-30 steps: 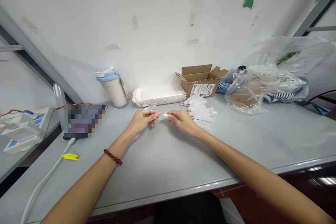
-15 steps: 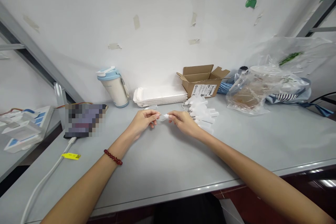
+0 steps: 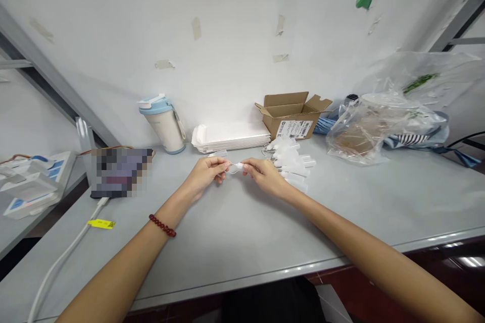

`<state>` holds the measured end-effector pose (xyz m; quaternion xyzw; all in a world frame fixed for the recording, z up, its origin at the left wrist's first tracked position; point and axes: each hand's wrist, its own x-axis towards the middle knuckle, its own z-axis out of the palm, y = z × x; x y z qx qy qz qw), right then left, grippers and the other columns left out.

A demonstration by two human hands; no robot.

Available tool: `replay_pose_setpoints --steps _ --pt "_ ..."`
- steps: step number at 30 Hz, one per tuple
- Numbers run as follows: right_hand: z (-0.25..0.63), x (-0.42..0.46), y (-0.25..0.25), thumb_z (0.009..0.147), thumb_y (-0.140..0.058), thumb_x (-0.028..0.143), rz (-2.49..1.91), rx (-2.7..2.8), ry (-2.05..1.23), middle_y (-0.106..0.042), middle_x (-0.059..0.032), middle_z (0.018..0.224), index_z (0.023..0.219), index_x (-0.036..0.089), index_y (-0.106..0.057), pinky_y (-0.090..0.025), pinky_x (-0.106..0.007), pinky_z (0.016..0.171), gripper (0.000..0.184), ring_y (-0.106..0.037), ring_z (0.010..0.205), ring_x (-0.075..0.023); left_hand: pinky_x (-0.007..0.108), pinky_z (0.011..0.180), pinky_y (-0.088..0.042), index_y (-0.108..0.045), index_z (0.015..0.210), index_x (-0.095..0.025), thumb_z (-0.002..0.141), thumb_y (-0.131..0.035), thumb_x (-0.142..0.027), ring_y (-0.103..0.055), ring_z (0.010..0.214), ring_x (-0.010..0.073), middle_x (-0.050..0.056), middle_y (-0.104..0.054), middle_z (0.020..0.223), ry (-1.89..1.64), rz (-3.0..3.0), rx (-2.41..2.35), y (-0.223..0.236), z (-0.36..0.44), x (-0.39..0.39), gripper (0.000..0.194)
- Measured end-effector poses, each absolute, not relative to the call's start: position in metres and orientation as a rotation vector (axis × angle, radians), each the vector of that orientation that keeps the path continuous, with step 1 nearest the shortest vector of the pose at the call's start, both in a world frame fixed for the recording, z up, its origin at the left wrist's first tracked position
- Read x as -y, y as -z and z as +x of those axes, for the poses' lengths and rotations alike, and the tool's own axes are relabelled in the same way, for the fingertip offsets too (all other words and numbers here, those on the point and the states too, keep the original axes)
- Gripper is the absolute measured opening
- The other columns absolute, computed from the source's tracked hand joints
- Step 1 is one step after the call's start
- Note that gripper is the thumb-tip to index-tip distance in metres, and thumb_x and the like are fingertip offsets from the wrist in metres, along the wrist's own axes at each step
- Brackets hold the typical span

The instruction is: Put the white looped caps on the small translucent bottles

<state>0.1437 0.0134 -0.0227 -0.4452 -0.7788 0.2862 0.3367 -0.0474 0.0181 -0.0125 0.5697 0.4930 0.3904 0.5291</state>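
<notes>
My left hand (image 3: 206,174) is closed in a pinch, thumb against fingertips, on a tiny metallic piece too small to name. Facing it, my right hand (image 3: 265,174) pinches a small white cap-like piece (image 3: 239,166), most of it covered by the fingers. A thin pale loop of cord or wire hangs just under the gap between the two hands. Beyond my left hand lies a short clear tube (image 3: 219,153). Close behind my right hand is a pile of translucent white tubes with white tips (image 3: 286,154), partly hidden by the hand.
A stack of flat white boxes (image 3: 231,137) lies along the wall, next to an open cardboard box (image 3: 291,121). At left stand a tumbler (image 3: 164,126) and a blurred-out phone (image 3: 123,171) with a cable (image 3: 68,252). Plastic bags (image 3: 364,131) sit on the right.
The view has shifted very slightly. Both hands keep their pinches, and the small white piece between them has barely moved.
</notes>
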Motion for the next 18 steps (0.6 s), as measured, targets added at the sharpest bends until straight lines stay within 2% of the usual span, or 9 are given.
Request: replay_pose_setpoints --steps 18 --pt "0.1415 -0.011 0.0236 0.091 -0.041 0.019 -1.163 2.034 -0.688 -0.066 -0.003 0.076 0.094 0.014 -0.066 -0.037 -0.023 0.065 0.026 -0.053 0.064 -0.012 0.022 0.052 -0.039 -0.063 0.074 -0.014 0.07 -0.071 -0.037 -0.047 0.054 0.0082 -0.002 -0.053 0.063 -0.921 1.311 -1.109 0.0155 -0.049 -0.0188 0.024"
